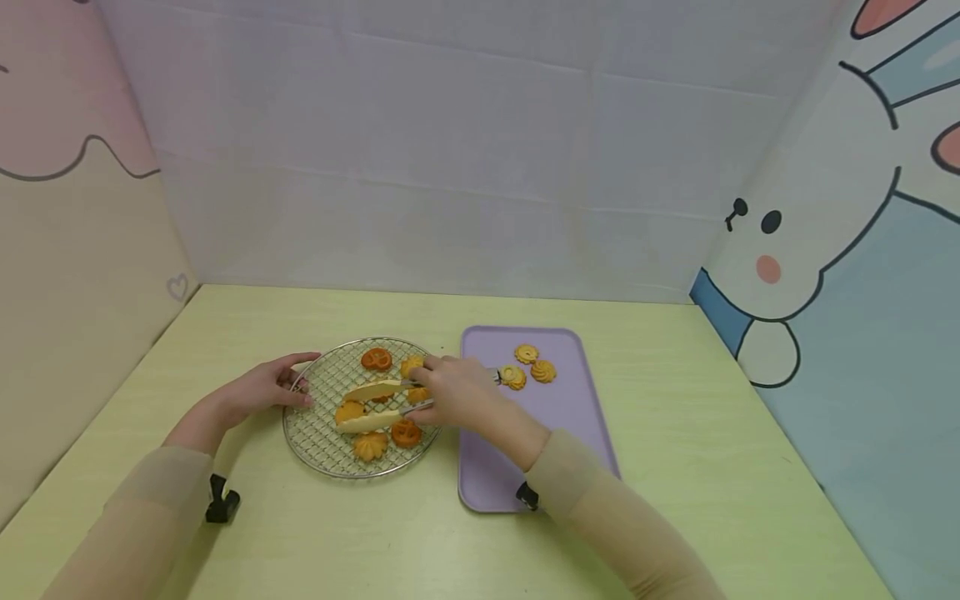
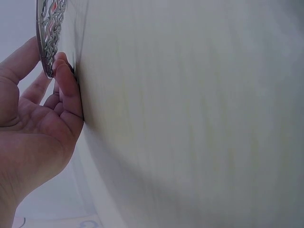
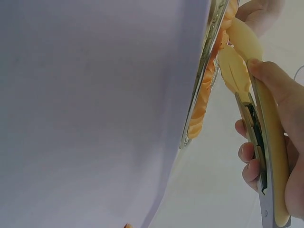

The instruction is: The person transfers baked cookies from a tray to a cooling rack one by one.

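My left hand [image 1: 258,390] holds the left rim of a round wire rack [image 1: 318,433]; in the left wrist view its thumb and fingers lie on either side of the rim. My right hand [image 1: 468,396] grips food tongs [image 3: 270,137] with pale yellow tips, reaching over the rack from the right. Between the spread tips lies a round golden cookie [image 1: 350,412]. Around it on the mesh are a flower-shaped cookie [image 1: 371,447], reddish-brown pretzel-shaped cookies [image 1: 377,359] and other golden ones, some partly hidden by the tongs and right hand.
A lilac rectangular tray [image 1: 540,425] stands right of the rack, under my right forearm. Near its far end lie three small golden cookies [image 1: 543,371]. White and cartoon-printed walls [image 1: 450,167] enclose the pale yellow table [image 1: 712,467] at the back and sides.
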### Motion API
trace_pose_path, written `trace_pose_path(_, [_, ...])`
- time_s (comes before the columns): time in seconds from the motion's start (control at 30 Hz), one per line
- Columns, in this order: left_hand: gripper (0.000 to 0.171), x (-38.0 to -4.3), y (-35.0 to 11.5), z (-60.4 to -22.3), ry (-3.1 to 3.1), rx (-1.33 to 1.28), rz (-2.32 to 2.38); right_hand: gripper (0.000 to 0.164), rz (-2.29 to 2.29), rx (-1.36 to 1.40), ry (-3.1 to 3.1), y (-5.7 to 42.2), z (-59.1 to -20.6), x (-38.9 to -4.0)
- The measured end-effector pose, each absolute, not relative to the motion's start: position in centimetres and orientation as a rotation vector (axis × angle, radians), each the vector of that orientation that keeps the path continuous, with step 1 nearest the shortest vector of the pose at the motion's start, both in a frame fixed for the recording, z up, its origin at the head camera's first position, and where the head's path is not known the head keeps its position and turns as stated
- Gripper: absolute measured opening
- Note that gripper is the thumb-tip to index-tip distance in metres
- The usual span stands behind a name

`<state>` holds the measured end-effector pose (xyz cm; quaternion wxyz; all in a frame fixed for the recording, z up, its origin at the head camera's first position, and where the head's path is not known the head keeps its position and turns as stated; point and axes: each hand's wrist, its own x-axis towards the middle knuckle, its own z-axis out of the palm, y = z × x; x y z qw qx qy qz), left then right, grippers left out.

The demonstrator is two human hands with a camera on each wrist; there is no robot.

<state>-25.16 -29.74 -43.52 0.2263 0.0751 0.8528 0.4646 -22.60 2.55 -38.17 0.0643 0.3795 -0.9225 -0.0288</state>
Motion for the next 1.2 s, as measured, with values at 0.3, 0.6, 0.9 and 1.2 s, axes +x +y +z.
trace_pose_path(0.3, [0.084,-25.1,-29.7,-43.5,2.350,0.191,1.285,0.057,-0.098,1.126,-2.802,2.3,-38.5,-22.8])
trace_pose_path(0.6, [0.085,-25.0,-29.7,-43.3,2.352,0.224,1.280,0.057,-0.072,1.127,-2.800,2.8,-37.9,-22.7])
trace_pose_path(0.9, [0.084,-25.3,-29.7,-43.6,2.355,0.202,1.270,0.056,-0.037,1.104,-2.752,4.1,-36.4,-22.5])
trace_pose_path(1.2, [0.085,-25.4,-29.7,-43.7,2.353,0.202,1.273,0.054,0.091,1.040,-2.695,6.0,-35.3,-22.4])
